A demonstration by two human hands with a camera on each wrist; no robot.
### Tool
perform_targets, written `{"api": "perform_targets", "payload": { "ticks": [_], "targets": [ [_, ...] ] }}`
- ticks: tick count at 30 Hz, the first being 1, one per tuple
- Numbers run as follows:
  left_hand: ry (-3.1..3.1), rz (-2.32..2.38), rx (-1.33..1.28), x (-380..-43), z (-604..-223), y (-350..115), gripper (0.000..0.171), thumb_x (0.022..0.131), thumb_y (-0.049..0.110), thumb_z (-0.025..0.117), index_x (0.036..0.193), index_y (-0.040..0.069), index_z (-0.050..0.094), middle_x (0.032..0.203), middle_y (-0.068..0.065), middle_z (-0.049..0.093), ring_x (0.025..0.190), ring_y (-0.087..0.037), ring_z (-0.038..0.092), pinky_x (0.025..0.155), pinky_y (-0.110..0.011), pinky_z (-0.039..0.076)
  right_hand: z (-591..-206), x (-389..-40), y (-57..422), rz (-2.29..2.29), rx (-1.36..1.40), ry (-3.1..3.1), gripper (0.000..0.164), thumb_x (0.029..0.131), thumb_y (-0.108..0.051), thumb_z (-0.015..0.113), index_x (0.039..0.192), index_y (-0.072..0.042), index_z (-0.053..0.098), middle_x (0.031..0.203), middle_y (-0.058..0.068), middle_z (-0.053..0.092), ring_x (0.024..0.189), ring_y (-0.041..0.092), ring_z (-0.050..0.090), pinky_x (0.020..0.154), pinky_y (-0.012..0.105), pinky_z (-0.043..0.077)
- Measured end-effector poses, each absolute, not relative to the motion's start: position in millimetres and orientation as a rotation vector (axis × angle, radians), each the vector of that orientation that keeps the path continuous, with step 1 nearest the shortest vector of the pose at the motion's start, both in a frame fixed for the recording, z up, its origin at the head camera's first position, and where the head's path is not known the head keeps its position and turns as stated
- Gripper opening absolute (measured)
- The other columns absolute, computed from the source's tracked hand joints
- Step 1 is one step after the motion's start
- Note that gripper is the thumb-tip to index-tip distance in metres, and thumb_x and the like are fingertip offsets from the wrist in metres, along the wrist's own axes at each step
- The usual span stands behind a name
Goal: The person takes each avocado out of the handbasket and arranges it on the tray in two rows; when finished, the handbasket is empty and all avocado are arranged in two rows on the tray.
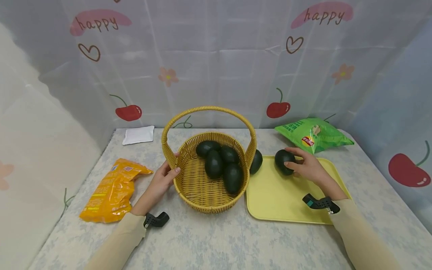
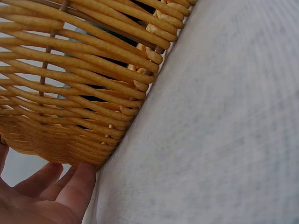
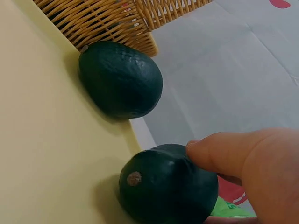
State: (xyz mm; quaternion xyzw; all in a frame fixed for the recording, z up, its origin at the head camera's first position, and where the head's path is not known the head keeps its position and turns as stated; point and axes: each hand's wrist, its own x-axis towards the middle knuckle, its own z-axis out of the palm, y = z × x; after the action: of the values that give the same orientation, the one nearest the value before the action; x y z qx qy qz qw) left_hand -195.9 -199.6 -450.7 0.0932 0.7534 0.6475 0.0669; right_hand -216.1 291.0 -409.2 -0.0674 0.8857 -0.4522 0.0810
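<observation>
One avocado (image 1: 281, 162) gripped in right hand (image 1: 306, 167), near far edge of tray (image 1: 287, 200).

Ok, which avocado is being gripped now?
The avocado in the right hand, on or just above the yellow tray; another avocado sits untouched beside the basket, and the rest lie inside it.

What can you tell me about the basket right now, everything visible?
The basket is round, yellow-tan and woven, apparently wicker, with a tall arched handle. It appears upright on the patterned tablecloth, left of the yellow tray. At least four dark green avocados lie inside, mostly toward the back and right. The left hand holds its left side near the handle's base.
</observation>
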Motion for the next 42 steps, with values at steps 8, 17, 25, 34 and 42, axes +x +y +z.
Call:
{"api": "perform_targets", "payload": {
  "ticks": [8,17,25,34,42],
  "targets": [
    [2.246,1.976,0.283,-195.6,-450.0,-199.4,0.061,0.108,0.021,0.051,0.163,0.02,0.026,0.161,-0.024,0.035,0.134,-0.035,0.045,0.088,-0.019,0.053,-408.2,-216.5,290.3,-1.361,-0.211,2.633,0.062,0.101,-0.018,0.064,0.155,-0.001,0.038,0.154,0.034,0.038,0.132,0.054,0.051,0.073,0.031,0.06],
    [2.244,1.979,0.296,-195.1,-450.3,-199.2,0.061,0.108,0.021,0.052,0.163,0.02,0.026,0.161,-0.025,0.035,0.135,-0.037,0.045,0.088,-0.019,0.053,-400.4,-213.4,292.4,-1.329,-0.175,2.645,0.066,0.102,-0.024,0.063,0.158,-0.004,0.034,0.159,0.034,0.032,0.139,0.056,0.041,0.078,0.039,0.062],
    [2.253,1.963,0.274,-195.5,-451.1,-198.9,0.062,0.108,0.022,0.052,0.164,0.022,0.025,0.162,-0.023,0.033,0.136,-0.038,0.044,0.088,-0.02,0.052,-389.9,-209.4,300.3,-1.322,-0.211,2.676,0.066,0.103,-0.026,0.061,0.158,-0.003,0.033,0.16,0.033,0.031,0.136,0.057,0.043,0.08,0.041,0.062],
    [2.264,1.955,0.271,-195.3,-450.1,-198.8,0.061,0.108,0.021,0.052,0.163,0.022,0.026,0.161,-0.024,0.035,0.134,-0.036,0.045,0.088,-0.021,0.053,-371.6,-202.8,305.0,-1.296,-0.234,2.705,0.066,0.104,-0.025,0.06,0.16,-0.004,0.03,0.161,0.032,0.028,0.137,0.053,0.046,0.081,0.04,0.062],
    [2.274,1.956,0.278,-194.9,-449.0,-199.3,0.061,0.108,0.02,0.051,0.163,0.019,0.026,0.162,-0.025,0.033,0.135,-0.036,0.045,0.088,-0.02,0.053,-347.0,-187.1,295.7,-1.247,-0.325,2.747,0.064,0.103,-0.026,0.061,0.158,-0.006,0.035,0.163,0.026,0.031,0.135,0.052,0.048,0.079,0.031,0.061]
  ]
}}
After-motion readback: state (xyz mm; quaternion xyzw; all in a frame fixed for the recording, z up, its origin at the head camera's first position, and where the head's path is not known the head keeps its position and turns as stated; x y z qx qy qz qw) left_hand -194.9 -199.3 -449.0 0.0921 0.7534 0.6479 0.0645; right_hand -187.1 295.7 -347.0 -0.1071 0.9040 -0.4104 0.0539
